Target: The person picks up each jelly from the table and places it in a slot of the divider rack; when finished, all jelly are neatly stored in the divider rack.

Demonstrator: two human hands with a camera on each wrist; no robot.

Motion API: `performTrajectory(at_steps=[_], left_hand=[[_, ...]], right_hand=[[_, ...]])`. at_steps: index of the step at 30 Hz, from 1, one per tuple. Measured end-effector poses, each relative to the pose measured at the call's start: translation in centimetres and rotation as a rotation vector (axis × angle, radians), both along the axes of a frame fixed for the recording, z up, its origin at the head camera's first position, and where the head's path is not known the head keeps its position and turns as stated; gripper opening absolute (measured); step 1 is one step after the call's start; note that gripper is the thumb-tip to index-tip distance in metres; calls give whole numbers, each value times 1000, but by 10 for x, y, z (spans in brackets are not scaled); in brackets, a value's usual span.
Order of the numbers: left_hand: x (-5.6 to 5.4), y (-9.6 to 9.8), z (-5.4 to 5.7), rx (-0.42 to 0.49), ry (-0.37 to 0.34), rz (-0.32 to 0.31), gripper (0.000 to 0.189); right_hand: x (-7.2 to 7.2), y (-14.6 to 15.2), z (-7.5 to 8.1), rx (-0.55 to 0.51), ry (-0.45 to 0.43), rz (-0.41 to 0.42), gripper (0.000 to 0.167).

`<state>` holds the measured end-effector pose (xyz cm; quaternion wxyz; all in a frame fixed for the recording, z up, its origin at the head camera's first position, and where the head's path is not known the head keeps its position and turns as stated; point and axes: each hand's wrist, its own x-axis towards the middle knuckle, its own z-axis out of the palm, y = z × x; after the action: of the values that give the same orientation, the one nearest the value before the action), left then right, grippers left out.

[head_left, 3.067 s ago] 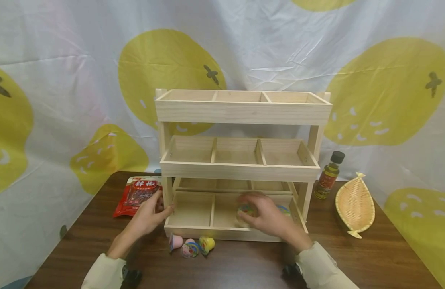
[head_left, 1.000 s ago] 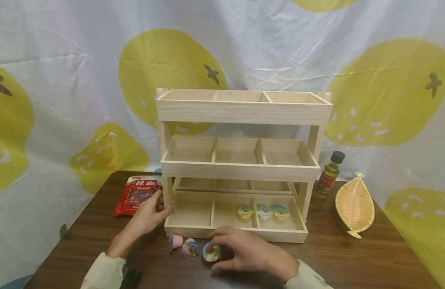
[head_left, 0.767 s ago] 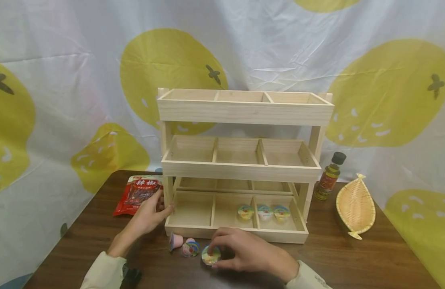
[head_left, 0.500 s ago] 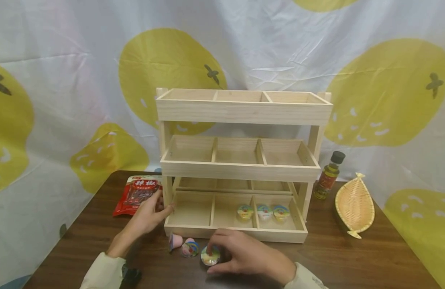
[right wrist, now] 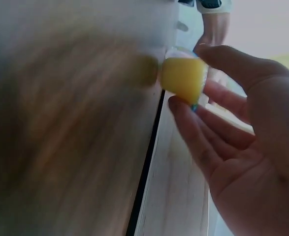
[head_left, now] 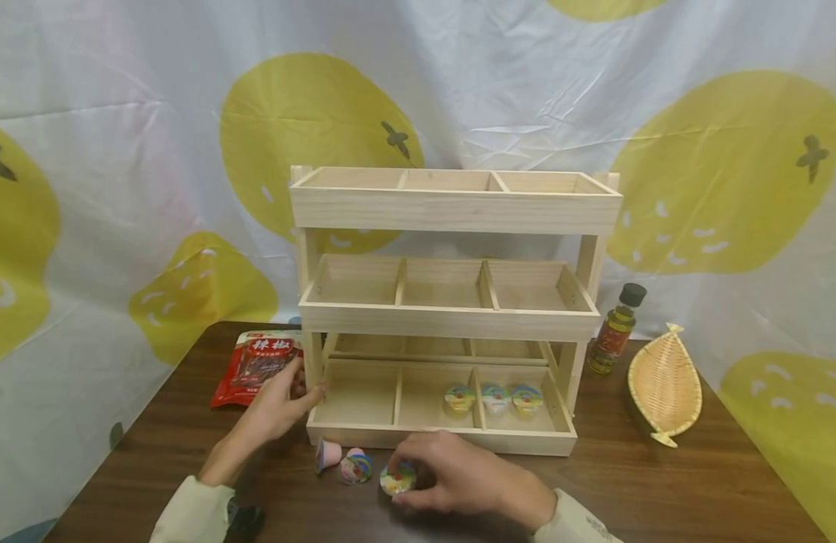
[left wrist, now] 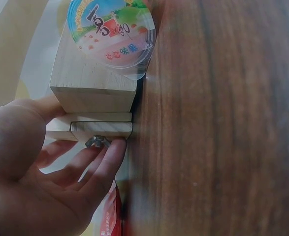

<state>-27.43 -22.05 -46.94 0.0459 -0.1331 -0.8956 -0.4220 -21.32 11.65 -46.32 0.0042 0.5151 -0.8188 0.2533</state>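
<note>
A light wooden three-tier rack (head_left: 451, 320) stands on the table. My left hand (head_left: 275, 403) grips its lower left side, thumb and fingers on either side of the wood in the left wrist view. In front of the rack, my right hand (head_left: 465, 479) pinches a yellow jelly cup (right wrist: 183, 76), lid up, at table level. Left of it lie a pink jelly cup (head_left: 329, 455) on its side and another pink jelly cup (head_left: 356, 468) with its lid facing me. In the bottom tier, a yellow jelly cup (head_left: 459, 399) sits in the middle compartment; two more cups are in the right one.
A red bag of dried chillies (head_left: 258, 366) lies behind my left hand. Right of the rack stand an oil bottle (head_left: 614, 332) with a black cap and a leaf-shaped wicker basket (head_left: 665, 385). A fruit-print curtain (head_left: 512, 90) hangs behind.
My right hand has come from the bottom tier, where a yellow cup now sits, down to the yellow cup in front, which has turned lid up. My left hand stays on the rack.
</note>
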Motion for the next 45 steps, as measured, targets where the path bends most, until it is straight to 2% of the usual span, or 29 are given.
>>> performTrajectory(at_steps=[3,7,12,15,18,23,27,30,38,45], left_hand=[[-1,0,-1,-4,-3,0,44],[-2,0,-2,-7,1,5,44],[-1,0,-2,-7,0,8,44],[0,0,-2,-4,-2,3,42],[-1,-1,-2,-10,7,-1,41],[-2,-1,-3,-26,20,12,40],[-2,-1,-3,-24,17,17,40],[-2,-1,-3,-20,15,12,39],[-1,-1,-2,-19,4,10,43],[-1,0,-2,-10,-3,17,44]], right_hand=[[-4,3,2,-49,-24,5,27],[-9,7,8,-157,6,12,25],[-20,11,16,-318,85,53,32],[-29,14,19,-359,136,39,35],[-38,18,20,-351,127,-20,37],[-49,26,19,-278,65,-171,41],[-56,30,17,-226,81,-253,43],[-59,30,15,-198,86,-289,42],[-69,30,9,-98,-16,-348,39],[-74,29,3,-63,26,-374,35]])
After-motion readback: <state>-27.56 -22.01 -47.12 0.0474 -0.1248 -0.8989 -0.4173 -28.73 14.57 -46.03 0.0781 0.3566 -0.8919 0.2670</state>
